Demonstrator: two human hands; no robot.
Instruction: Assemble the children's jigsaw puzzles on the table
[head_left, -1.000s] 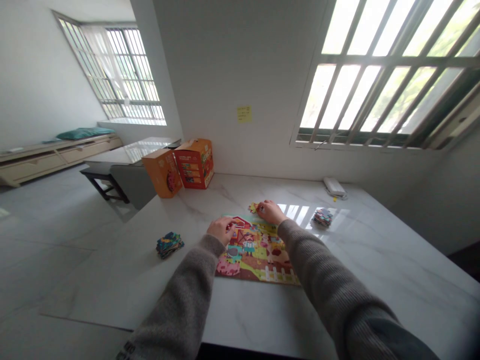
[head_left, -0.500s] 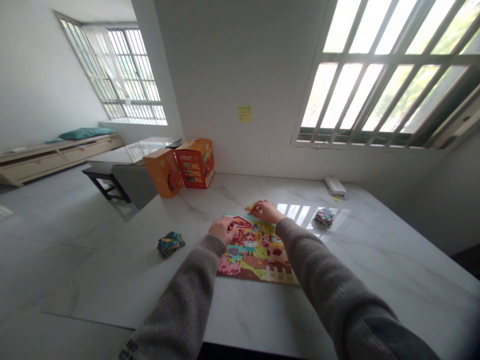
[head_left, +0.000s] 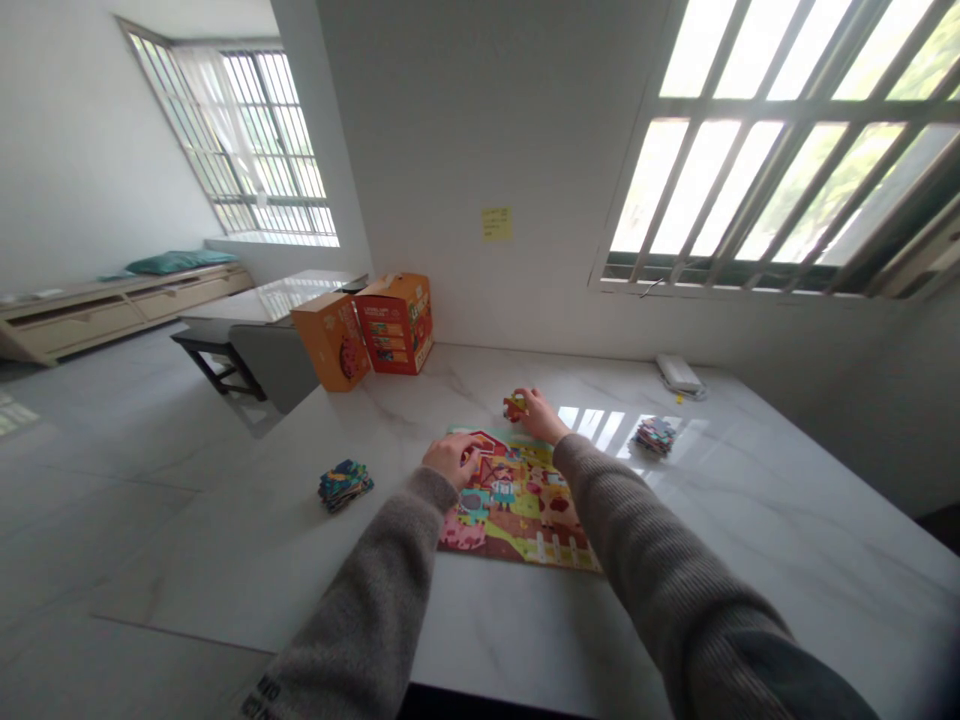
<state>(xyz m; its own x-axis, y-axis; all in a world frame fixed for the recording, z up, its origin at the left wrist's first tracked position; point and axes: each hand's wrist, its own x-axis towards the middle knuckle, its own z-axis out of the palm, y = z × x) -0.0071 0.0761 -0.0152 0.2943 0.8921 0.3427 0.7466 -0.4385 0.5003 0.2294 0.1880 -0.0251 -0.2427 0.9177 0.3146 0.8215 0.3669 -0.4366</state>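
Note:
A jigsaw puzzle [head_left: 517, 510] with a colourful farm scene lies on the marble-patterned table in front of me. Over its upper left corner, near the red barn, my left hand [head_left: 450, 460] is curled with thumb and fingers close together; what lies between them is too small to make out. Just past the puzzle's far edge, my right hand [head_left: 538, 415] pinches a few puzzle pieces [head_left: 514, 407], yellow and red-brown, slightly tilted up. My right forearm covers part of the puzzle's right side.
A stack of dark teal puzzle pieces [head_left: 345, 485] sits left of the puzzle, and another stack [head_left: 654, 436] sits to the right. Two orange-red boxes [head_left: 394, 325] stand at the table's back left. A white power strip [head_left: 679, 375] lies at the back right by the wall.
My right hand has lifted and tilted the puzzle pieces slightly up and to the right. The left hand stays over the puzzle's upper left corner. The whole view has shifted slightly.

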